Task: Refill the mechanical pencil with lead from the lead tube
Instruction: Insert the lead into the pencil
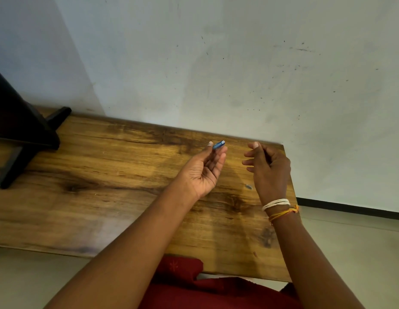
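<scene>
My left hand [207, 166] is raised palm-up over the wooden table [104, 175]. Its thumb and fingers are closed on a blue barrel that looks like the mechanical pencil [219, 144]. Only the barrel's short upper end shows past the fingertips. My right hand [268, 168] hovers a hand's width to the right, thumb and forefinger drawn together and the other fingers loosely curled. Whether a thin lead sits in that pinch is too fine to tell. A small grey piece [248, 186], perhaps a cap, lies on the table below the right hand. No lead tube is visible.
A dark wooden stand [22, 130] occupies the table's far left corner. A pale wall [216, 63] runs along the table's back edge. The table's right edge [291, 186] is just past my right wrist, with floor beyond. Red cloth [194, 286] shows at the near edge.
</scene>
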